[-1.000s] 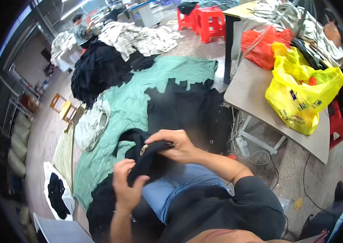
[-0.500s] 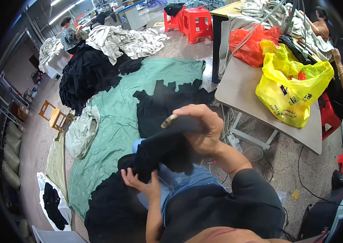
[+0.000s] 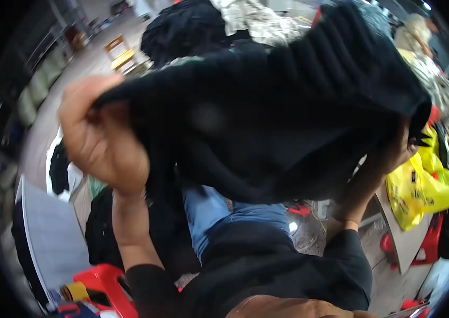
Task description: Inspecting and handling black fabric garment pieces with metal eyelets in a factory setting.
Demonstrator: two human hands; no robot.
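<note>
A black knitted garment (image 3: 245, 122) is stretched between my two raised hands and fills the middle of the head view. At its left edge, my left hand (image 3: 105, 135) is closed on the cloth, with the thumb side uppermost. My right hand (image 3: 402, 146) grips the opposite side, its fingers partly hidden by the fabric. Ribbing runs along the upper right of the garment, and the lower edge hangs in a loose curve above my lap. Motion blurs the cloth and the hands somewhat.
A yellow plastic bag (image 3: 426, 185) sits on the table (image 3: 397, 233) at right. Beyond the garment lie a black cloth pile (image 3: 182, 32) and pale cloth (image 3: 256, 21). A wooden chair (image 3: 119, 53) stands far left, a red stool (image 3: 105, 283) near left beside a grey panel (image 3: 52, 222).
The black garment, bunched low before, is now lifted and spread wide. My left hand has risen to the left and my right hand has moved right. The view has turned.
</note>
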